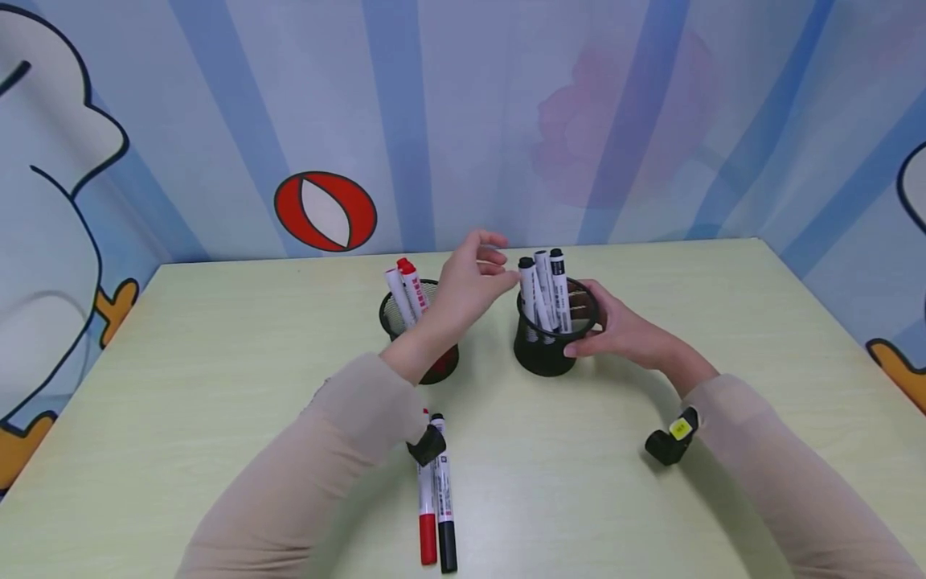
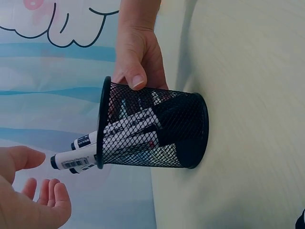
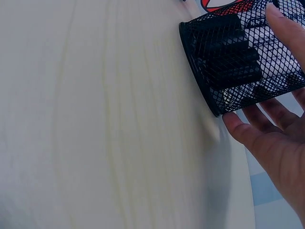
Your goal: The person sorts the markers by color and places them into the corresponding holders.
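A black mesh pen holder [image 1: 544,358] stands upright on the table with several black-capped whiteboard markers [image 1: 561,297] in it, caps up. My right hand [image 1: 624,328] grips its right side, thumb toward me and fingers around the far side. My left hand [image 1: 469,283] hovers just left of the marker tops, fingers loosely bent and thumb toward the caps. In the left wrist view, a gap shows between the thumb and the nearest cap. Behind my left forearm is a second mesh pen holder [image 1: 443,371], partly hidden, with red-capped markers [image 1: 412,288] in it.
One red marker [image 1: 428,537] and one black marker [image 1: 447,547] lie side by side near the front of the pale wooden table [image 1: 289,434], their far ends partly covered by the left wrist camera [image 1: 427,446]. A printed blue backdrop [image 1: 463,121] rises behind the back edge.
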Tool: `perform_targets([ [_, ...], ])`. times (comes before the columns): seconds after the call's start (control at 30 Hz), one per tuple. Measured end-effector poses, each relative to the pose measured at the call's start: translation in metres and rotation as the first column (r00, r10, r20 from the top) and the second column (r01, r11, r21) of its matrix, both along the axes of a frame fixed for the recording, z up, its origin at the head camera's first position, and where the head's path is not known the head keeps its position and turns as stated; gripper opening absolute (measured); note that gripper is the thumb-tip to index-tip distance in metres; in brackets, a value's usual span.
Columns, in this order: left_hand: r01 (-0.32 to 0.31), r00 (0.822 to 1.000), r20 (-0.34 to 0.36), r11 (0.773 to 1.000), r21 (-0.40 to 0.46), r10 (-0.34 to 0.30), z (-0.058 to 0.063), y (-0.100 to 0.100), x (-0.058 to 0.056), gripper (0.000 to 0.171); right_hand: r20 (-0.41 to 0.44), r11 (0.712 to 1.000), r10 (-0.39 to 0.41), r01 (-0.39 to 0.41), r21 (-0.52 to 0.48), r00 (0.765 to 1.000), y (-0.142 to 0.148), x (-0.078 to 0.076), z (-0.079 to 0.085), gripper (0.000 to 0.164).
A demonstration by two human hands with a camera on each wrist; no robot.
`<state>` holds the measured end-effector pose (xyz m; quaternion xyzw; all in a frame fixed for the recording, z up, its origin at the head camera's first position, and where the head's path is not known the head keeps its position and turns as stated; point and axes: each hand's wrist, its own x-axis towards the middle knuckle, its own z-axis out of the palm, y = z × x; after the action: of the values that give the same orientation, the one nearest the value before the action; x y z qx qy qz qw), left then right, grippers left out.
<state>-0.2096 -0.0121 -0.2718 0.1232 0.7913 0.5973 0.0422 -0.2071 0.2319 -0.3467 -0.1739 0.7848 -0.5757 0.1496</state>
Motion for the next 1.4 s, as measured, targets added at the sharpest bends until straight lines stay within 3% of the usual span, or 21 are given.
perform_targets([
  [0.37, 0.064, 0.998, -0.027, 0.998, -0.006, -0.064, 0.015, -0.014, 0.012, 0.039, -0.002, 1.000, -0.001, 0.001, 0.006, 1.000, 0.001, -0.001, 0.000, 0.082],
  [0.7, 0.136, 0.989, -0.053, 0.991, -0.001, -0.136, 0.025, -0.041, 0.030, 0.037, 0.008, 1.000, 0.004, -0.004, -0.002, 1.000, 0.001, 0.000, 0.000, 0.083],
  [0.87, 0.141, 0.988, -0.055, 0.989, -0.043, -0.144, 0.020, -0.056, 0.038, 0.036, 0.006, 1.000, 0.001, -0.001, -0.006, 1.000, 0.000, 0.001, 0.000, 0.083],
  [1.13, 0.169, 0.983, -0.065, 0.985, -0.044, -0.172, 0.010, -0.077, 0.049, 0.036, 0.010, 1.000, -0.003, 0.003, -0.012, 1.000, -0.001, 0.002, 0.000, 0.083],
  [1.4, 0.172, 0.981, -0.073, 0.982, -0.073, -0.177, 0.008, -0.093, 0.062, 0.035, 0.003, 1.000, -0.001, 0.001, -0.008, 1.000, -0.001, 0.001, 0.002, 0.092],
])
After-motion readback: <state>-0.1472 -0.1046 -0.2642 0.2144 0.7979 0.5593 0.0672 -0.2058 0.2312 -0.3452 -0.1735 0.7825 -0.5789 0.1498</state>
